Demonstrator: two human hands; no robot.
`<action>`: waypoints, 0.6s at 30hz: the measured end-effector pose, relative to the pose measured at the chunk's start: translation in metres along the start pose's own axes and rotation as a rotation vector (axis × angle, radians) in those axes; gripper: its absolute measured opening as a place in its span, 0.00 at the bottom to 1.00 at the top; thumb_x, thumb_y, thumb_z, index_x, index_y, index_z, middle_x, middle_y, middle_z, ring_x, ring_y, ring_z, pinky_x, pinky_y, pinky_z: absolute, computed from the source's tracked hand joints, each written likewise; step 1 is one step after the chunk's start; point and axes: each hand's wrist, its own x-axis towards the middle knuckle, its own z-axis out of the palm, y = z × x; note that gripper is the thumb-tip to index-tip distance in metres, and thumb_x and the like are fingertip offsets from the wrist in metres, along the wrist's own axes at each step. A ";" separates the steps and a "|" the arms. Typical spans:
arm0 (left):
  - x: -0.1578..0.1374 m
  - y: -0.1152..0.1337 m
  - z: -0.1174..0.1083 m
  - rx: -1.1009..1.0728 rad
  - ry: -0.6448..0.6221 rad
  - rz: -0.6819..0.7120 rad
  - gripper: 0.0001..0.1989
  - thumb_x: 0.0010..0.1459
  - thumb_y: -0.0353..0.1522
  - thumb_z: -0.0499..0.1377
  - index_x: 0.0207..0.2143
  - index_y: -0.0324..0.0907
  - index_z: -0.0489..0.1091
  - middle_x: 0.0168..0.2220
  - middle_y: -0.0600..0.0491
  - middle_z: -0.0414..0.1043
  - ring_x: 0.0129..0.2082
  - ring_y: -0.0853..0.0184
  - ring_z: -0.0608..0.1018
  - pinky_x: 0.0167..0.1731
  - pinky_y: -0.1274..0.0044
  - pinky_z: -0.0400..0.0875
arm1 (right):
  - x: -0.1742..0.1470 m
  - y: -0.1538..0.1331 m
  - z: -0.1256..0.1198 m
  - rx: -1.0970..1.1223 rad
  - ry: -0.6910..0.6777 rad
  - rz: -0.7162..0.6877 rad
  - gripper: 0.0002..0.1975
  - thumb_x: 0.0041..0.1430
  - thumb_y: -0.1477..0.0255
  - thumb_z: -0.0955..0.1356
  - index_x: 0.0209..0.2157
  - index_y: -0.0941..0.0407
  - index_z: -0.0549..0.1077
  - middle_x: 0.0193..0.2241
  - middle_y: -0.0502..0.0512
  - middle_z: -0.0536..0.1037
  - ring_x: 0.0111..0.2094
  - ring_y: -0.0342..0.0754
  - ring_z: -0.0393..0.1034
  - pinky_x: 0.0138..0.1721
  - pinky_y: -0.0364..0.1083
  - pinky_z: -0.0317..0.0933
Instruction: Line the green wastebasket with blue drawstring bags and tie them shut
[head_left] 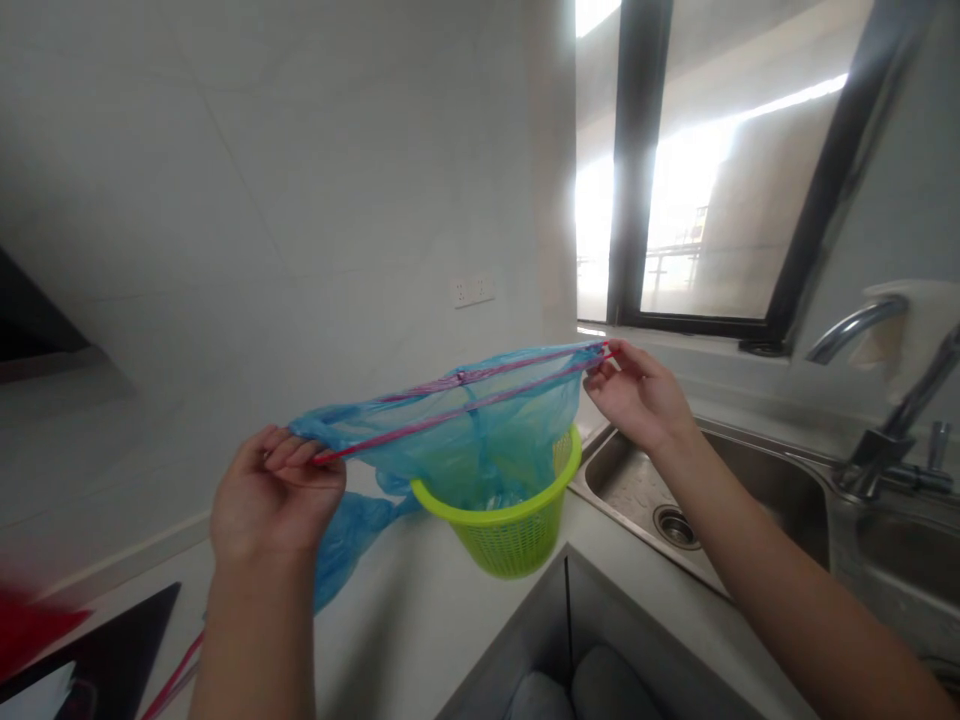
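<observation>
A thin blue drawstring garbage bag (510, 410) is stretched taut between my two hands. Its red-pink drawstring runs along the top edge. My left hand (277, 490) is closed on one end of the rim, and my right hand (637, 390) pinches the other end, higher up. The bag's lower part hangs into a lime-green plastic basket (510, 535) with mesh sides, which stands upright on the white counter (405, 620). More blue plastic (349, 545) lies behind my left wrist; whether it belongs to the same bag I cannot tell.
Right of the basket is a steel sink (720, 500) with a chrome faucet (862, 325). A black cooktop (127, 640) lies at lower left, near a blurred red object (37, 635). Behind are a wall outlet (472, 292) and a dark-framed window (637, 180).
</observation>
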 end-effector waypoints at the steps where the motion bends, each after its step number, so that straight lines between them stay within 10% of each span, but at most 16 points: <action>1: -0.001 0.000 0.000 -0.006 0.010 -0.018 0.16 0.58 0.20 0.54 0.23 0.43 0.54 0.15 0.63 0.51 0.13 0.79 0.58 0.19 0.85 0.68 | 0.001 -0.002 0.000 0.049 0.013 0.002 0.03 0.59 0.73 0.71 0.31 0.53 0.76 0.31 0.51 0.79 0.35 0.45 0.74 0.39 0.45 0.71; 9: -0.008 -0.014 0.005 -0.056 -0.028 -0.062 0.07 0.56 0.22 0.53 0.29 0.41 0.59 0.20 0.61 0.56 0.16 0.77 0.65 0.23 0.81 0.70 | 0.013 0.008 0.010 0.065 -0.055 -0.248 0.03 0.63 0.74 0.69 0.38 0.52 0.75 0.42 0.49 0.81 0.42 0.42 0.75 0.46 0.44 0.69; 18: -0.022 -0.015 0.022 0.082 -0.139 0.221 0.15 0.54 0.18 0.56 0.39 0.42 0.75 0.35 0.52 0.73 0.29 0.75 0.73 0.34 0.86 0.75 | 0.014 0.013 0.031 -0.236 -0.057 -0.500 0.09 0.64 0.62 0.70 0.40 0.51 0.69 0.19 0.42 0.64 0.26 0.41 0.67 0.35 0.42 0.66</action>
